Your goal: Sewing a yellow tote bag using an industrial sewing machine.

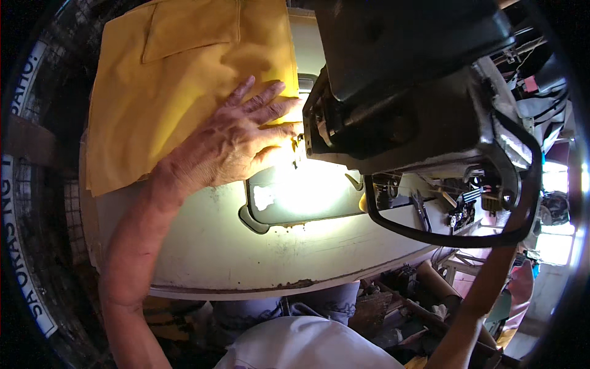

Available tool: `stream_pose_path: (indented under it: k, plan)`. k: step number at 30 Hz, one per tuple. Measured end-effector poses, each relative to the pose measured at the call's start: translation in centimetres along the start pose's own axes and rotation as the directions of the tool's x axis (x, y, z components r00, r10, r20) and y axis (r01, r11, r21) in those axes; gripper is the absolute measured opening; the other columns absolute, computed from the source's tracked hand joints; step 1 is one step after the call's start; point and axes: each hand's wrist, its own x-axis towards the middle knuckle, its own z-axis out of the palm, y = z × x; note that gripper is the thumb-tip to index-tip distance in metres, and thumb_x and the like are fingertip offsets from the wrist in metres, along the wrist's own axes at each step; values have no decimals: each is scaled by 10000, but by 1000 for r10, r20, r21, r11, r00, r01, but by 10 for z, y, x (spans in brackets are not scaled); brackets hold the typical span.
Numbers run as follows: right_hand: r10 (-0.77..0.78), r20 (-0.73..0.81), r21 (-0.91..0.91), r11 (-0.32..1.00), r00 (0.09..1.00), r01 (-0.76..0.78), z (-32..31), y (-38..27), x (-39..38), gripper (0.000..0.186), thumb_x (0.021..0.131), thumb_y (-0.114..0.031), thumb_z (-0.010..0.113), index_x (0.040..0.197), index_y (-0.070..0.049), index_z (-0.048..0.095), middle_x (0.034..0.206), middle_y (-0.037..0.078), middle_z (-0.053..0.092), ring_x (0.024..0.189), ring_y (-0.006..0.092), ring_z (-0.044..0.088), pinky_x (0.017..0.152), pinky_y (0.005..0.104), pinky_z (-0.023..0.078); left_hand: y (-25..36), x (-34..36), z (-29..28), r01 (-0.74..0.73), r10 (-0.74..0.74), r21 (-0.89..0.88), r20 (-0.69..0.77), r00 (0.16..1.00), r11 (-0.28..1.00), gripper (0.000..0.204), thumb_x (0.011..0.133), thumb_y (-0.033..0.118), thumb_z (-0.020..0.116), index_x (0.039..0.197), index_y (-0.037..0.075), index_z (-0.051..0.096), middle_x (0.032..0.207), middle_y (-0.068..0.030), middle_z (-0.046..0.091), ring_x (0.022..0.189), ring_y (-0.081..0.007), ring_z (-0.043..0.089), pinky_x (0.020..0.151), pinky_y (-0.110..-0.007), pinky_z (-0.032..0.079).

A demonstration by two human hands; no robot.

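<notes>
My left hand (249, 132) lies palm down with its fingers spread on a yellow cloth piece (184, 111), close to its right edge. The cloth has a stitched flap-like patch (193, 27) at the top. Its right edge reaches the needle area of a dark sewing machine (399, 123), where bright lamp light washes out detail. My fingertips are beside the machine's head; whether they touch it I cannot tell. On the right my forearm (485, 295) rises toward the machine's right end, and the right hand is hidden behind it.
The pale sewing table (203, 246) has a worn front edge and a metal bed plate (326, 212) under the light. A black loop-shaped frame (448, 238) juts from the machine. Scissors (421, 212) and small tools lie right of the plate. Assorted clutter (399, 313) sits below the table.
</notes>
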Motion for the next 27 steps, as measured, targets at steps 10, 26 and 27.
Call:
stream_pose_path:
  k: [10,26,27]
  plan:
    - [101,253,78,989,962,-124,6,1,22,455,1011,-249,446,1410,-43,519,1418,146,533,1272,252,521,1060,373,397,-2,1,0,6,-6,-2,31,1000,1000,280,895,281,678,1130,134,715,1456,-83,500,1397,-305,407,1193,-543,235]
    - [-474,-280,-562,786,835,258,61,4,-89,564,842,-353,577,1239,44,526,1034,232,593,980,436,570,848,529,449,0,-4,-23,25,-17,257,-31,999,966,393,925,182,583,1308,95,604,1431,-140,511,1373,-299,442,1172,-522,295]
    - [-221,-257,-334,934,941,128,60,8,-89,564,823,-350,606,1236,26,534,1025,233,590,964,440,569,837,514,455,-19,-1,-38,46,-35,287,-46,998,957,393,925,182,583,1308,95,604,1431,-140,511,1373,-299,442,1172,-522,295]
